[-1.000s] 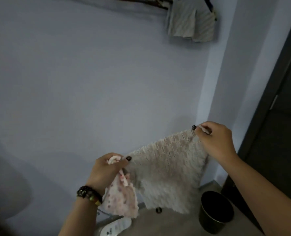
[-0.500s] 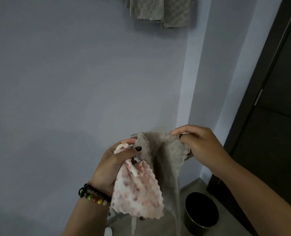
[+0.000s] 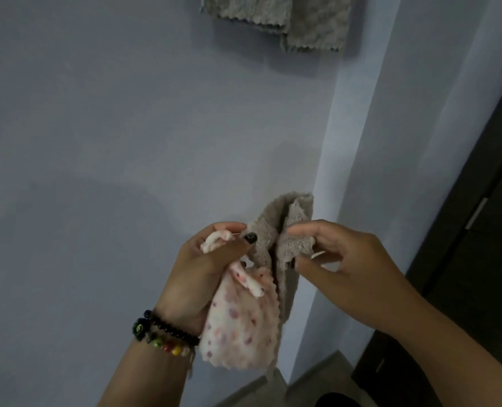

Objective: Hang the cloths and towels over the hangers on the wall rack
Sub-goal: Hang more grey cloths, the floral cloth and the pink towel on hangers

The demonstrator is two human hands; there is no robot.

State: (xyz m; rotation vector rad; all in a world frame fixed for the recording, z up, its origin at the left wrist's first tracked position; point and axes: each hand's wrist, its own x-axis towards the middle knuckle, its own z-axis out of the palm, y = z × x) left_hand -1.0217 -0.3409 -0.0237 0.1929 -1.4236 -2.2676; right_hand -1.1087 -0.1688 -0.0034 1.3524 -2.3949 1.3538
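Container first: a dark round bin (image 3: 336, 400) sat on the floor at the bottom edge, only its rim in frame, contents not visible.

Left hand (image 3: 205, 274) was curled around a pink spotted cloth (image 3: 241, 324), thumb pressed across the top, and the same thumb and fingers also pinched one edge of a beige fluffy cloth (image 3: 285, 230). A white loop (image 3: 216, 239) of the pink cloth stuck out above the fist. The pink cloth hung down from the palm, zigzag edge at the bottom, in front of the wrist. Beaded bracelets (image 3: 164, 336) were on that wrist.

Right hand (image 3: 346, 265) pinched the other side of the beige cloth between thumb and forefinger, remaining fingers loosely curled. Both hands were close together, nearly touching, with the beige cloth bunched and folded between them; its top corner stood up above the knuckles and its lower part trailed down behind the pink cloth.

Both forearms came up from the bottom of frame, hands held at mid-height in front of the wall (image 3: 111, 127).

Up top: two grey cloths (image 3: 276, 16) were already hanging against the wall, overlapping, zigzag hems down, cut off by the top edge; rack and hangers out of frame. Bare wall lay between the hands and those cloths. Wall corner ran just behind the hands; dark door (image 3: 484, 230) to the right, well apart from the right hand.
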